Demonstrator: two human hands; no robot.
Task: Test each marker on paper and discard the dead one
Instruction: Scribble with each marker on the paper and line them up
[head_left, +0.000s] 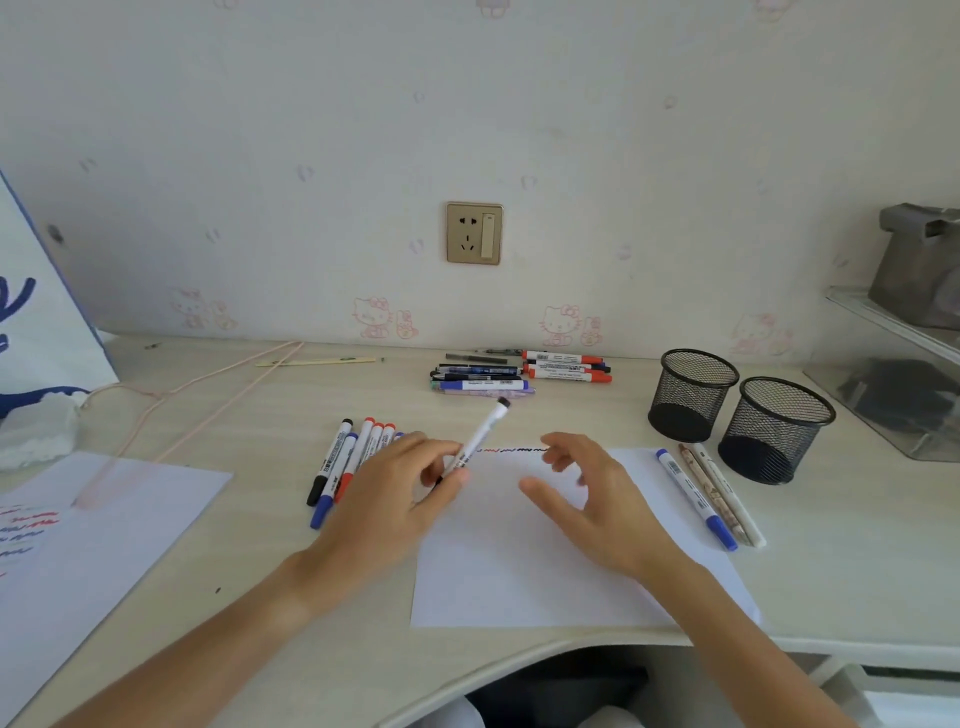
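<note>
Desk (270, 395) pale, paper (519, 571) centred. My left hand (400, 493) pinches a black-capped marker (480, 436) above the paper's top edge; my right hand (587, 493) hovers, fingers spread, empty. Advice: uncap squarely, stroke below existing scribbles (511, 449).

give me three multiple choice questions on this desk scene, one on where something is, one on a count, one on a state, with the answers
1. Where does the blue-capped marker on the right lie?
A. in a mesh cup
B. on the right edge of the paper sheet
C. under the wall socket

2. How many black mesh cups stand on the desk?
A. one
B. two
C. four

3. What is the left hand doing?
A. gripping a black-capped marker
B. lying flat on the desk
C. holding a cup

Answers: 1 B, it lies along the sheet's right edge; 2 B, two stand side by side at the right; 3 A, its fingers pinch the marker's barrel, capped end pointing up and away, while the right hand hovers open.
</note>
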